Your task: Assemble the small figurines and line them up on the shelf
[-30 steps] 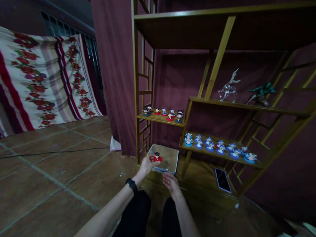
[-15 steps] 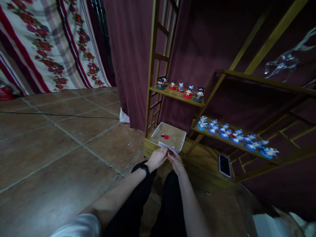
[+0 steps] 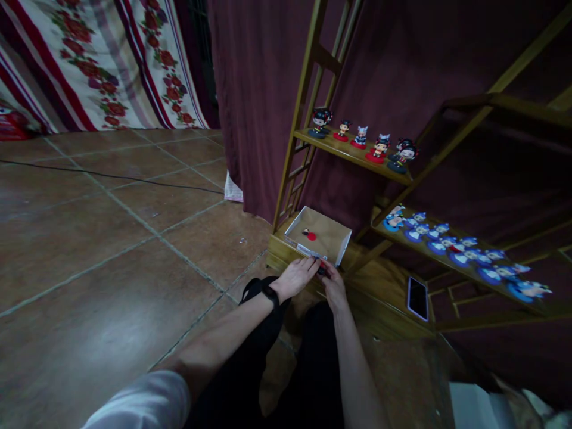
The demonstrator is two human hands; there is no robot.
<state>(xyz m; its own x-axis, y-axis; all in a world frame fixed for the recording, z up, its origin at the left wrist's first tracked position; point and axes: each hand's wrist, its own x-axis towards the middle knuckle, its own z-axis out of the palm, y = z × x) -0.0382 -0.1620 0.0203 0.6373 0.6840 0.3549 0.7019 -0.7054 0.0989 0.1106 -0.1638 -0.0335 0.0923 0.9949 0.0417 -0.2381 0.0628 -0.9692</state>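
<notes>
My left hand [image 3: 295,277] and my right hand [image 3: 334,287] meet just in front of an open cardboard box [image 3: 343,245]. Between their fingers is a small red and black figurine [image 3: 321,269], mostly covered by the fingertips. Both hands are closed on it. Inside the box lies another figurine [image 3: 306,232] on its side, with a red round base [image 3: 311,236]. A dark band circles my left wrist.
Small figurines [image 3: 378,149] stand on the upper wooden shelf [image 3: 344,154]. Several blue-based figurines [image 3: 440,243] fill the lower right shelf. A phone [image 3: 417,298] lies on the bottom board [image 3: 384,286]. A black cable [image 3: 134,177] crosses the tiled floor.
The view has shifted, so the shelves appear further right. My hands stay together on the figurine, whose dark part now points lower, toward my right fingers.
</notes>
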